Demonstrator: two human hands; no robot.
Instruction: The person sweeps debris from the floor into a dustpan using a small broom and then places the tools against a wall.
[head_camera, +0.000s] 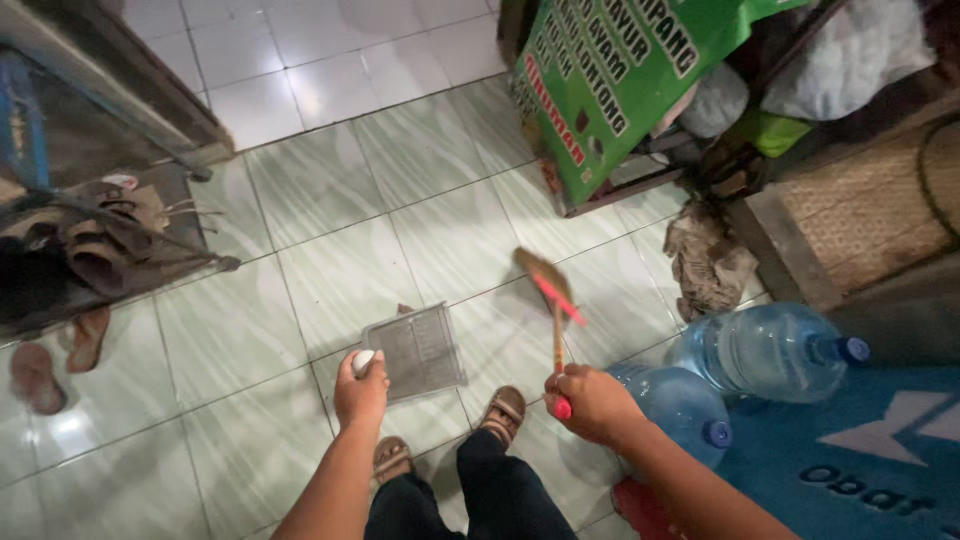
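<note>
Nearest, two sandalled feet (450, 432) planted on the pale green tiled floor (300, 250), dark trouser legs below them at the frame's bottom edge. Just above, left hand (361, 388) clenched around the white handle end of a grey dustpan (415, 350), pan lying flat on the floor straight ahead of the feet, mouth turned away from the body. To the right, right hand (592, 402) closed around the pink handle of a small hand broom (548, 290), brown bristle head blurred and raised over the tiles just beyond and to the right of the dustpan, not touching it. Beside the right forearm, two large clear blue water jugs (765, 350) lying on their sides, blue caps pointing right, resting at the edge of a blue mat (880, 450). Slightly farther, a crumpled greyish rag (708, 260) on the floor next to a wooden threshold. On the left, loose sandals (50, 365) on the tiles and more footwear stacked on a dark metal shoe rack (110, 240). Farthest, a green printed sign board (625, 80) leaning at upper right, white sacks behind it, and white tiles beyond the green ones at the top.
</note>
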